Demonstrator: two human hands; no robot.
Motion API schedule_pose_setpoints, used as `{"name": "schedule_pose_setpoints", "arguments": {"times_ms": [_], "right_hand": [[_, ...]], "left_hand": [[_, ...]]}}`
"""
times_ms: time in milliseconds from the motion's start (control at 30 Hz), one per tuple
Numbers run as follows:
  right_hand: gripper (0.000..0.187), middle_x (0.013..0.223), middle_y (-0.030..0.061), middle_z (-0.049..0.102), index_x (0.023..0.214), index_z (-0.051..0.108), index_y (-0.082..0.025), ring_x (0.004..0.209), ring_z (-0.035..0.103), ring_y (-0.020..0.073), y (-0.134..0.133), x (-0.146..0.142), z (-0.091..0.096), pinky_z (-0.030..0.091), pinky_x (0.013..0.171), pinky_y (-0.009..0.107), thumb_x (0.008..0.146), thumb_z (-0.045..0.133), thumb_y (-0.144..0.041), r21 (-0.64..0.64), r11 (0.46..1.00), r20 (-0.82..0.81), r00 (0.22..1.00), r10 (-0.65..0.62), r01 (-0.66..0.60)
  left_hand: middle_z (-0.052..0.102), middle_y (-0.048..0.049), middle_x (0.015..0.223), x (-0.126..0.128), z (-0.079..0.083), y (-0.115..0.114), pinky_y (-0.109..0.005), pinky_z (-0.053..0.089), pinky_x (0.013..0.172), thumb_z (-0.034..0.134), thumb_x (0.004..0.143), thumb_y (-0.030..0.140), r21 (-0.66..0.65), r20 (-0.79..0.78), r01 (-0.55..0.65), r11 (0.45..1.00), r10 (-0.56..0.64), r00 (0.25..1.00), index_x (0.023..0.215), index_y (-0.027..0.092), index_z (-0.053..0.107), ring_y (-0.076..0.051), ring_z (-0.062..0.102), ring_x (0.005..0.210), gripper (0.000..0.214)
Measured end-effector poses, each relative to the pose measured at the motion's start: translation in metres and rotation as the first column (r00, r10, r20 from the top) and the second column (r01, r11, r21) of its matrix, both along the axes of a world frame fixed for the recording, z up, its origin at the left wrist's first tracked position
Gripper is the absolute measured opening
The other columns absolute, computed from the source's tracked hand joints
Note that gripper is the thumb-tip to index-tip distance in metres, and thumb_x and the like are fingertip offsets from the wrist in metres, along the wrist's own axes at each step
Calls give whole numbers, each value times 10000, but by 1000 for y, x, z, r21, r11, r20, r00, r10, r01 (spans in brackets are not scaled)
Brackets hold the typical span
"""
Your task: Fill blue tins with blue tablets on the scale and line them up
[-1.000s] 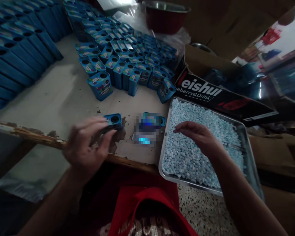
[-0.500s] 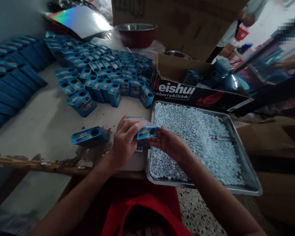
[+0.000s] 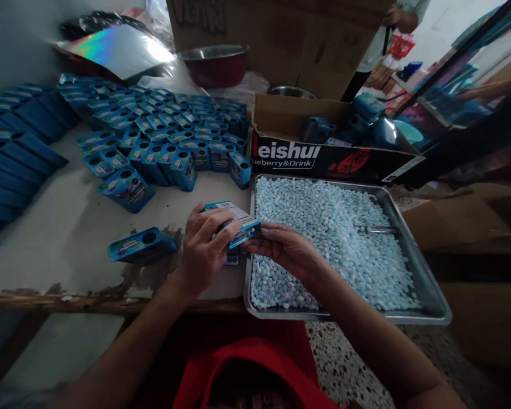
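Note:
My left hand (image 3: 206,238) is closed around a small blue candy box (image 3: 235,213), which is tilted with a printed white panel facing up. Fingers of my right hand (image 3: 287,247) are drawn together at the box's right end, gripping its edge. Pale bits show at that end, too small to make out. Below my right hand, a metal tray (image 3: 247,284) holds a broad layer of white and pale blue candies (image 3: 315,227). Another blue box (image 3: 142,245), with a dark round hole, lies left of my left hand. Part of one more box is under my hands.
Rows of blue boxes (image 3: 153,130) stand at the back and left of the worn table (image 3: 68,227). A black carton (image 3: 315,159) behind the tray holds several more boxes. A metal scoop handle (image 3: 377,230) lies among the candies. Another person (image 3: 378,45) stands at the back right.
The held box has tilted, so its printed panel shows more and its end has turned. Both hands stay on it. The whole view has shifted slightly.

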State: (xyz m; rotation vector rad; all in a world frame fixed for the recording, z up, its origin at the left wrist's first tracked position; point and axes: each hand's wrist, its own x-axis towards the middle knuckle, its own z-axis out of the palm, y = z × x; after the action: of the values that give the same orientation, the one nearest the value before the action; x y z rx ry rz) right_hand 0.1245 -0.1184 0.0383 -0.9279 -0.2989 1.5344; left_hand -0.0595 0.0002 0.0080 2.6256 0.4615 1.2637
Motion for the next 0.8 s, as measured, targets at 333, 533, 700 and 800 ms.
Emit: {"name": "schedule_pose_setpoints", "arguments": {"times_ms": [333, 533, 700, 800], "right_hand": [[104, 942, 137, 830, 1015, 765, -78, 925, 835, 224, 8, 3, -6, 664, 912, 293, 937, 696, -88, -58, 998, 62, 998, -3, 7], [234, 998, 106, 810, 1117, 789, -163, 847, 795, 212, 1, 26, -5, 663, 839, 356, 914, 776, -280, -105, 994, 565, 821, 86, -32], [210, 1360, 162, 704, 1114, 814, -215, 1122, 724, 336, -11, 43, -4, 600, 935, 498, 945, 704, -274, 41, 999, 990, -138, -37, 22], [226, 1161, 113, 767, 1180, 786, -231, 991, 745, 282, 10, 13, -9, 610, 870, 444, 997, 701, -332, 36, 970, 999, -9, -39, -241]], "left_hand": [[753, -77, 1183, 0, -8, 3, -461, 534, 1060, 647, 935, 92, -88, -15, -70, 994, 69, 997, 1190, 255, 711, -276, 690, 1123, 309], [727, -34, 998, 0, -6, 0, -335, 566, 849, 828, 831, 224, -578, 81, -94, 811, 172, 982, 1089, 215, 695, -225, 700, 928, 290], [706, 15, 915, -38, 37, 8, -260, 585, 763, 933, 722, 233, -846, 258, 111, 522, 218, 941, 1153, 215, 648, -162, 693, 809, 518], [728, 12, 1014, -81, 72, 19, -241, 600, 816, 954, 678, 174, -765, 382, 99, 636, 325, 865, 1192, 209, 686, -134, 701, 845, 581]]}}
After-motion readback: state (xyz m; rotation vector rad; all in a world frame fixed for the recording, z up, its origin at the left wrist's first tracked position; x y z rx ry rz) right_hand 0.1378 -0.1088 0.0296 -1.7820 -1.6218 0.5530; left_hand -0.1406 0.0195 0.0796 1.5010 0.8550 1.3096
